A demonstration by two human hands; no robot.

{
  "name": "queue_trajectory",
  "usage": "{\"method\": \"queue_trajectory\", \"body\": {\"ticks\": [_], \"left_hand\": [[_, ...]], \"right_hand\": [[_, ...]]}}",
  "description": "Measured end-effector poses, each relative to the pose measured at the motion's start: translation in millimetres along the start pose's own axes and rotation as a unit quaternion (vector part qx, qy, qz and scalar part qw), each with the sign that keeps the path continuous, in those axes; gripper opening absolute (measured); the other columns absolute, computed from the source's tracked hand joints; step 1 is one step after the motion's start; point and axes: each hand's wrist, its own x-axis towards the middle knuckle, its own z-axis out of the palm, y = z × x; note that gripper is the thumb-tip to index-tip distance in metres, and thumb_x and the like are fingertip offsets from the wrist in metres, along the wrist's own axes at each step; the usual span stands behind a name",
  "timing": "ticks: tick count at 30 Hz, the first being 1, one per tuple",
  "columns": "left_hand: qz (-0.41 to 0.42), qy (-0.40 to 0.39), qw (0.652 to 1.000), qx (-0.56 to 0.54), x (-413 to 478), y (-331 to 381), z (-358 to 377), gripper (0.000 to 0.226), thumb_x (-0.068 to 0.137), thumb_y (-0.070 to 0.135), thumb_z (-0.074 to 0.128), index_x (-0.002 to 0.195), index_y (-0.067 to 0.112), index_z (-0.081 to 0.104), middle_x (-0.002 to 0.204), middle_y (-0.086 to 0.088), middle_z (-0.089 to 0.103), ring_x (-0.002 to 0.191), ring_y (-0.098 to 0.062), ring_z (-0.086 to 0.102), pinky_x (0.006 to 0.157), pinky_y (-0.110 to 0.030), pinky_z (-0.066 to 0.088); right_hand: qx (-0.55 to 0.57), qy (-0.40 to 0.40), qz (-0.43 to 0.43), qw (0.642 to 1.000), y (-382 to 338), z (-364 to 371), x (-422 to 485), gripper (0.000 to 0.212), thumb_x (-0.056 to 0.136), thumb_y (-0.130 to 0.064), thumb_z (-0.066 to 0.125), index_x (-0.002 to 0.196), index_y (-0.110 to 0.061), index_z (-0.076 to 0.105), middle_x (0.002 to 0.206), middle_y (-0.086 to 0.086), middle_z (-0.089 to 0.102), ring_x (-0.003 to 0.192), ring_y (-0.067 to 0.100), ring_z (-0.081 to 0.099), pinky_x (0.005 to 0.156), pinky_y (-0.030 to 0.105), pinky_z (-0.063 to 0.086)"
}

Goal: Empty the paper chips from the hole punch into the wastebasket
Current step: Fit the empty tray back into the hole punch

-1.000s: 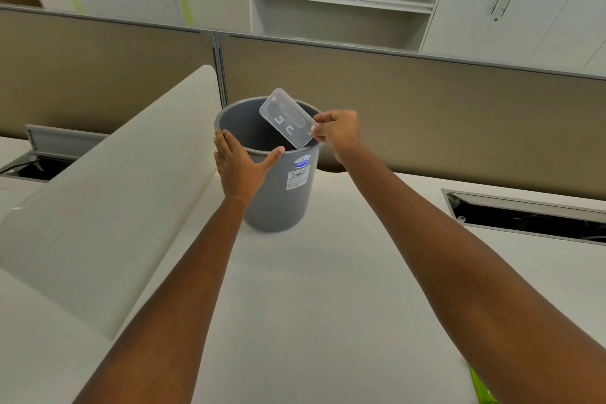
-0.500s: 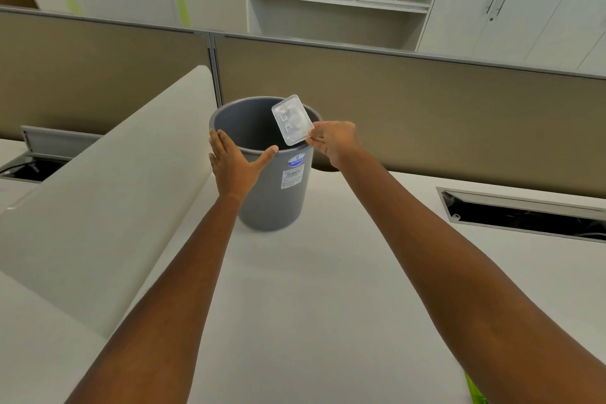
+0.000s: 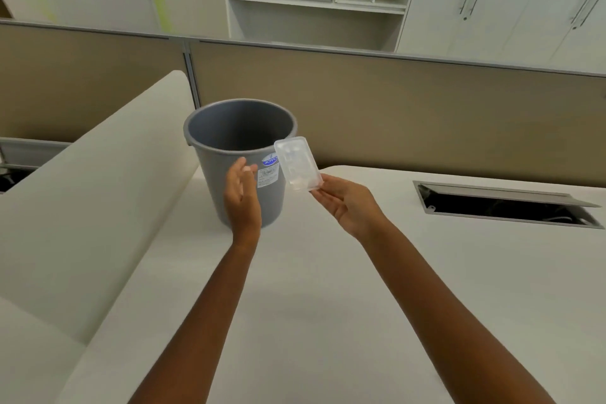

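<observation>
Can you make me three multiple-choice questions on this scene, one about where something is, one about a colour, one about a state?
1. Where is the clear plastic chip tray?
A. Inside the bin
B. Held in front of the bin's near right side
C. Flat on the desk

2. What colour is the round plastic wastebasket?
A. Grey
B. Green
C. Red

3. What is the left hand doing?
A. Gripping the tray
B. Pressing the desk
C. Open, holding nothing

Answers: 1 B, the right hand pinches the tray's lower end outside the rim. 2 A, the wall and inside are grey. 3 C, its fingers are spread beside the bin wall.
</observation>
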Motion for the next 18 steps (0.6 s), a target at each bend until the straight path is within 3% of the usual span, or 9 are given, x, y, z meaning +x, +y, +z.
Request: {"method": "queue_trajectory", "body": {"ticks": [2, 4, 7, 9, 11, 14, 16, 18], "left_hand": [[-0.108, -0.071, 0.99, -0.055, -22, -7, 8, 0.026, 0.099, 0.02, 0.036, 0.111, 0.009, 0.056, 0.113, -0.018, 0.059, 0.105, -0.026, 0.056, 0.094, -0.035, 0.047], [-0.203, -0.158, 0.963, -0.082, -43, -18, 16, 0.038, 0.099, 0.034, 0.028, 0.123, 0.012, 0.05, 0.117, -0.015, 0.057, 0.103, -0.025, 0.057, 0.083, -0.032, 0.051], [-0.354, -0.25, 0.867, -0.246, -69, -37, 23, 0.061, 0.094, 0.055, 0.012, 0.13, 0.016, 0.043, 0.117, -0.015, 0.061, 0.101, -0.028, 0.059, 0.079, -0.034, 0.053], [-0.426, -0.257, 0.799, -0.338, -84, -50, 26, 0.07, 0.089, 0.064, 0.008, 0.122, 0.018, 0.048, 0.103, -0.015, 0.071, 0.103, -0.032, 0.058, 0.085, -0.042, 0.048], [-0.46, -0.249, 0.76, -0.386, -100, -62, 32, 0.07, 0.088, 0.066, 0.01, 0.117, 0.018, 0.051, 0.094, -0.015, 0.075, 0.105, -0.033, 0.056, 0.086, -0.046, 0.047], [-0.486, -0.225, 0.747, -0.394, -118, -71, 36, 0.066, 0.089, 0.064, 0.014, 0.117, 0.017, 0.052, 0.082, -0.015, 0.074, 0.098, -0.033, 0.057, 0.072, -0.044, 0.057], [-0.495, -0.207, 0.747, -0.393, -127, -76, 35, 0.065, 0.09, 0.063, 0.018, 0.121, 0.016, 0.05, 0.081, -0.017, 0.072, 0.095, -0.034, 0.057, 0.066, -0.045, 0.058], [-0.504, -0.196, 0.743, -0.393, -136, -81, 33, 0.065, 0.09, 0.063, 0.021, 0.123, 0.014, 0.049, 0.081, -0.018, 0.072, 0.094, -0.035, 0.057, 0.065, -0.046, 0.058]], "right_hand": [[-0.012, 0.001, 0.01, 1.0, 10, -19, -12, 0.032, 0.088, 0.007, 0.048, 0.119, 0.012, 0.054, 0.098, 0.015, 0.066, 0.086, 0.023, 0.066, 0.081, 0.024, 0.052], [-0.032, 0.01, 0.024, 0.999, 20, -38, -23, 0.031, 0.089, 0.004, 0.049, 0.119, 0.009, 0.055, 0.107, 0.016, 0.064, 0.091, 0.025, 0.066, 0.077, 0.026, 0.057], [-0.038, 0.019, 0.055, 0.998, 37, -64, -37, 0.029, 0.09, 0.002, 0.05, 0.117, 0.01, 0.057, 0.105, 0.016, 0.066, 0.083, 0.021, 0.069, 0.067, 0.021, 0.06], [-0.033, 0.029, 0.078, 0.996, 48, -80, -45, 0.027, 0.088, 0.004, 0.05, 0.113, 0.012, 0.058, 0.097, 0.017, 0.068, 0.072, 0.018, 0.073, 0.064, 0.02, 0.061], [-0.023, 0.044, 0.093, 0.994, 57, -97, -52, 0.024, 0.086, 0.006, 0.051, 0.107, 0.013, 0.06, 0.092, 0.017, 0.068, 0.066, 0.016, 0.074, 0.061, 0.02, 0.06], [-0.05, 0.076, 0.096, 0.991, 64, -122, -62, 0.013, 0.083, 0.006, 0.055, 0.09, 0.009, 0.066, 0.084, 0.016, 0.07, 0.068, 0.021, 0.073, 0.06, 0.02, 0.06], [-0.116, 0.142, 0.069, 0.981, 65, -143, -68, 0.012, 0.081, 0.006, 0.059, 0.09, 0.009, 0.067, 0.079, 0.016, 0.068, 0.068, 0.023, 0.067, 0.06, 0.02, 0.06], [-0.293, 0.242, 0.021, 0.925, 66, -175, -74, 0.022, 0.082, 0.0, 0.061, 0.102, 0.008, 0.067, 0.089, 0.019, 0.069, 0.077, 0.025, 0.063, 0.072, 0.027, 0.055]]}}
